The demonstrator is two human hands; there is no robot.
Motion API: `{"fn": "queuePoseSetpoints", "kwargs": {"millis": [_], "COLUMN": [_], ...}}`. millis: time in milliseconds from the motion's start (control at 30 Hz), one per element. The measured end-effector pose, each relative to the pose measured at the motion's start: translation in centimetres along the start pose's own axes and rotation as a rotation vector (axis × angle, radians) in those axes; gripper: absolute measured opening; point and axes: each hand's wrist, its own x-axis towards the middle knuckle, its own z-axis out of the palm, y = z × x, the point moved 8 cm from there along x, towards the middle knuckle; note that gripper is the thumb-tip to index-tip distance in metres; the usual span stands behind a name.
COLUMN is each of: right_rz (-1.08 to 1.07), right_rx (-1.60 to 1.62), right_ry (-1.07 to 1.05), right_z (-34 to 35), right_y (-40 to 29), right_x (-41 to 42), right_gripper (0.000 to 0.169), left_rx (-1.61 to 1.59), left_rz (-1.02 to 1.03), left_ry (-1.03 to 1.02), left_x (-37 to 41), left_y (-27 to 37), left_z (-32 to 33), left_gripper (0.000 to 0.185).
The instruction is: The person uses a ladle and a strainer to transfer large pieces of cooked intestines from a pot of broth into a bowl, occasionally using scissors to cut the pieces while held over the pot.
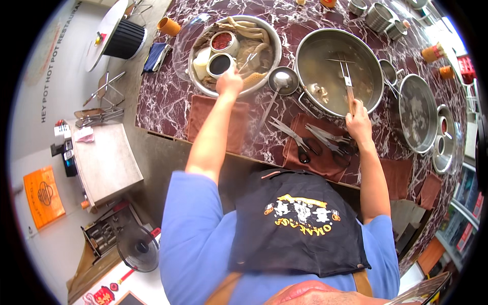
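My right hand (357,119) grips the wooden handle of a long metal fork (346,78), whose prongs reach over the cloudy broth in a big steel pot (382,82). Pieces of food (318,92) lie in the broth at the left. My left hand (230,83) is at a wide steel basin (279,49) with a thin metal utensil (247,63) at its fingers. That basin holds cooked offal (251,51), a white cup of dark sauce (220,65), and a white cup of chopped red chili (223,41). Between basin and pot rests a ladle (281,82) in a small metal bowl.
Scissors (291,133) and metal tongs (326,139) lie on a brown cloth (293,158) near the table edge. Another brown cloth (217,126) lies below the basin. At the right stand a strainer (388,72) and a second pot (418,114). A wooden cup (169,26) stands upper left.
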Motion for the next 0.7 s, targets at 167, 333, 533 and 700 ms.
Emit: {"fn": "queuePoseSetpoints", "kwargs": {"millis": [167, 333, 533, 700], "right_rz": [0.035, 0.154, 0.206, 0.255], "right_rx": [0.01, 0.034, 0.097, 0.095], "right_ry": [-0.024, -0.058, -0.077, -0.095], "right_z": [-1.9, -2.3, -2.1, -2.1], "right_y": [-0.1, 0.6, 0.5, 0.0], "right_x": [0.4, 0.8, 1.3, 1.3], "right_gripper": [0.05, 0.051, 0.05, 0.052], "left_rx": [0.307, 0.407, 0.387, -0.148], "left_rz": [-0.063, 0.01, -0.002, -0.152], "left_ry": [-0.232, -0.286, -0.22, -0.025], "left_x": [6.8, 9.0, 10.2, 8.4], "left_y": [4.5, 6.5, 3.0, -1.2], "left_z": [3.4, 6.1, 8.2, 11.7], "left_gripper": [0.031, 0.031, 0.036, 0.028]}}
